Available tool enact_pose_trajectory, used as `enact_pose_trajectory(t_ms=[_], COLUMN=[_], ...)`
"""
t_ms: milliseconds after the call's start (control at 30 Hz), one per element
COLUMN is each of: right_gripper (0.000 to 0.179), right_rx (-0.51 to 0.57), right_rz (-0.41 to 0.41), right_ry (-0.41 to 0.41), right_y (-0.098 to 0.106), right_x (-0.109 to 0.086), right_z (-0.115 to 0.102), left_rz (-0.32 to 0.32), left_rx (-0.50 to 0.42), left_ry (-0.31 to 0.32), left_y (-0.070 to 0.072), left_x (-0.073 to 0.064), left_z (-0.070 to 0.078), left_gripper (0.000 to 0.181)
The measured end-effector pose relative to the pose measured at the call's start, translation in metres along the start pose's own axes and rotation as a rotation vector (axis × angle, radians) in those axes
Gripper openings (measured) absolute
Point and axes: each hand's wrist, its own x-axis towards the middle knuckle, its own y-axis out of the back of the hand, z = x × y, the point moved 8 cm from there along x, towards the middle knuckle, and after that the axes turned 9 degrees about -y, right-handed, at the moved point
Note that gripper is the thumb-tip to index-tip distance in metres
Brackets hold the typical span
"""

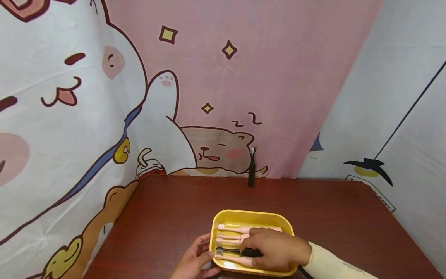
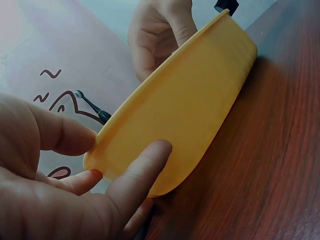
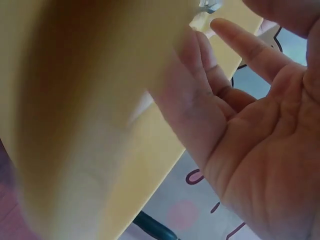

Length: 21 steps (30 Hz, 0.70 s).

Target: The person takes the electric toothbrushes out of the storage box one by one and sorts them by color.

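Right hand (image 1: 277, 250): covers parts of the pink toothbrushes (image 1: 232, 229); its hold on the black toothbrush (image 1: 250, 252) cannot be made out.
Left hand (image 1: 193, 259): cut off by the head view's bottom edge.
Yellow tray (image 1: 251, 212): its floor hidden in the left wrist view by its own outer wall.
Right wrist foreground: a yellowish shape (image 3: 90, 110), too blurred to name.
Sleeve lettering (image 1: 351, 266): too small to read.

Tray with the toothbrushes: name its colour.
Yellow; the tray shows best in the left wrist view.
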Motion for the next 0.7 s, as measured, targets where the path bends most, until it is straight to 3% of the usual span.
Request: enact_pose_trajectory(t_ms=[300,700], right_gripper=[0.026,0.019], right_rx=[-0.172,-0.222], right_rz=[0.114,0.109], right_ry=[0.034,0.032], right_y=[-0.007,-0.011], right_x=[0.001,0.005], right_z=[-0.012,-0.014], left_rz=[-0.004,0.003], left_rx=[-0.002,0.000], left_ry=[0.000,0.015], left_y=[-0.003,-0.003], left_x=[-0.001,0.000], left_z=[0.002,0.001], left_gripper=[0.068,0.068])
